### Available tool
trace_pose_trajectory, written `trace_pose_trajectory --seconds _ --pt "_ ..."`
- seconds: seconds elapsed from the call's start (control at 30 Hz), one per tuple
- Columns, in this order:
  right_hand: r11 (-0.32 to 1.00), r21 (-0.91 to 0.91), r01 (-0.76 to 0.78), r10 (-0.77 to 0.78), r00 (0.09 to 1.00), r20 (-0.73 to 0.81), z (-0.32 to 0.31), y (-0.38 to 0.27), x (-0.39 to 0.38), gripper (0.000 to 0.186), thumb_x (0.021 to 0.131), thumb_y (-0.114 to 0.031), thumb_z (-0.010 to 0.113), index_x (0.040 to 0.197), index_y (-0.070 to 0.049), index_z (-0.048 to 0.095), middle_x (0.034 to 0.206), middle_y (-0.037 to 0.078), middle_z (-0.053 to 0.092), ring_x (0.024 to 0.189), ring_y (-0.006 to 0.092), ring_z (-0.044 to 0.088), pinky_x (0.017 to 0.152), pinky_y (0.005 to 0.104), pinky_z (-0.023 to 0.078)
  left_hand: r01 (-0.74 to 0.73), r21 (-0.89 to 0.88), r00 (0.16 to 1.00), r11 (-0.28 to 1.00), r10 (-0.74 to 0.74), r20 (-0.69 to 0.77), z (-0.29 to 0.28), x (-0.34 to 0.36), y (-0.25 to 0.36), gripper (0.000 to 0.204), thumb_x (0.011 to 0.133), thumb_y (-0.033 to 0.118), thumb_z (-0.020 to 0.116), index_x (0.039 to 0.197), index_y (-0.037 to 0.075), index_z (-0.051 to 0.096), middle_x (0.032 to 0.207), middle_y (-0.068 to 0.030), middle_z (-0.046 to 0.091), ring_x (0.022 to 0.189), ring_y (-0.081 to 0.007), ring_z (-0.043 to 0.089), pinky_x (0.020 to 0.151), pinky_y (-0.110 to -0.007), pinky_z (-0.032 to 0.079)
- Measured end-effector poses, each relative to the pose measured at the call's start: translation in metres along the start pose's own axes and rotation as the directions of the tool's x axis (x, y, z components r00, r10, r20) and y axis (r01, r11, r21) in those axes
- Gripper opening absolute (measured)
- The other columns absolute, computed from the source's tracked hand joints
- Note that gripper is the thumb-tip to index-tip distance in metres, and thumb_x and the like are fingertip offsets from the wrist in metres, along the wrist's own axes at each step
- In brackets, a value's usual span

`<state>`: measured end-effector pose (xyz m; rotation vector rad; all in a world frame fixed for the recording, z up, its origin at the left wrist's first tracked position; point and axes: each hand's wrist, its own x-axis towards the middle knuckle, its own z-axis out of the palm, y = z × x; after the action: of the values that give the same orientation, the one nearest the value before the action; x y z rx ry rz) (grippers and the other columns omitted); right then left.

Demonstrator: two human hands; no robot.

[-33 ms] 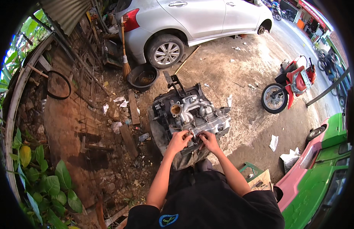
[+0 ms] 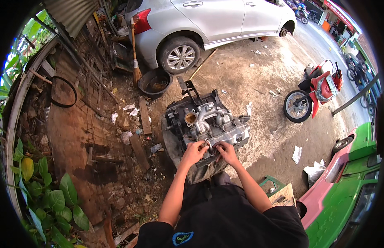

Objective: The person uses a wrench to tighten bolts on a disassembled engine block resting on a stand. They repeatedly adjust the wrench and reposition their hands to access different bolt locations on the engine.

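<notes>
Near edge of engine (image 2: 219,131)

Head view: engine is sitting between basin (image 2: 152,94) and black shirt (image 2: 229,215). Left hand (image 2: 193,153) and right hand (image 2: 227,153) are curling narrowly there; whether holding anything, cannot tell. Judged best: keeping fingertips light.

No discernible chg. btwn. prev. pic & now.

Fisheye-wide, from head height, aimed steeply down and forward over the black shirt (image 2: 225,219); near above the engine (image 2: 208,112), left hand (image 2: 193,153) and right hand (image 2: 228,154), reaching to the silver car (image 2: 217,22) at the ground's (image 2: 266,78) far edge and green-and-pink vehicle (image 2: 345,190) along its right edge.
</notes>
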<state>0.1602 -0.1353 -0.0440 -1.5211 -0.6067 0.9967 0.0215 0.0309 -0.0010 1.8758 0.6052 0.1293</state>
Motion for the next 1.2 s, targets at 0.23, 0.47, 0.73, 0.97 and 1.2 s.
trace_pose_trajectory --seconds 0.23,0.47,0.73,0.97,1.2 --pt "1.000 0.029 0.012 -0.012 1.000 -0.007 -0.004 -0.005 0.007 0.018 0.102 -0.007 0.052 0.108 0.004 0.066 0.083 0.013 0.071 0.054 0.0240 0.072 0.047 0.0324 0.054 -0.030 0.085 0.999 0.996 0.033 -0.034 -0.002 0.011 0.000 0.034 0.096 0.019 0.073 0.117 -0.006 0.068 0.076 -0.0181 0.071 0.055 -0.0193 0.066 0.055 -0.039 0.049" --pt "0.999 0.028 -0.025 0.025 1.000 0.005 -0.003 -0.008 0.009 0.018 0.103 -0.008 0.053 0.110 0.003 0.066 0.083 0.012 0.071 0.057 0.0238 0.073 0.048 0.0326 0.054 -0.065 0.073 0.998 0.995 0.064 0.020 -0.008 0.011 0.002 0.019 0.097 0.010 0.070 0.107 -0.006 0.069 0.069 -0.0093 0.066 0.054 -0.0101 0.056 0.051 -0.033 0.046" --pt "1.000 -0.023 0.021 -0.021 1.000 0.003 -0.002 -0.008 0.008 0.021 0.103 -0.010 0.051 0.110 0.006 0.063 0.083 0.014 0.069 0.055 0.0235 0.070 0.047 0.0331 0.057 -0.062 -0.047 0.997 0.997 0.064 0.049 -0.007 0.011 0.002 0.019 0.094 0.010 0.072 0.104 -0.005 0.068 0.075 -0.0167 0.069 0.058 -0.0182 0.055 0.058 -0.040 0.044" --pt "1.000 0.006 -0.006 0.006 1.000 -0.003 -0.002 -0.008 0.009 0.020 0.103 -0.008 0.051 0.109 0.007 0.063 0.083 0.014 0.069 0.056 0.0233 0.070 0.048 0.0334 0.058 -0.173 -0.053 0.984 0.984 0.170 -0.046 -0.007 -0.005 -0.005 0.010 0.096 0.001 0.065 0.101 -0.006 0.069 0.078 -0.0106 0.070 0.059 -0.0126 0.058 0.057 -0.032 0.048" --pt "1.000 0.000 0.001 -0.001 1.000 -0.001 -0.002 -0.010 0.008 0.020 0.104 -0.008 0.051 0.110 0.007 0.063 0.084 0.013 0.069 0.056 0.0227 0.070 0.048 0.0334 0.058 -0.183 0.063 0.979 0.981 0.188 -0.083 0.003 -0.011 0.000 0.019 0.094 0.007 0.071 0.106 -0.008 0.069 0.095 -0.0178 0.072 0.075 -0.0258 0.068 0.065 -0.038 0.051"
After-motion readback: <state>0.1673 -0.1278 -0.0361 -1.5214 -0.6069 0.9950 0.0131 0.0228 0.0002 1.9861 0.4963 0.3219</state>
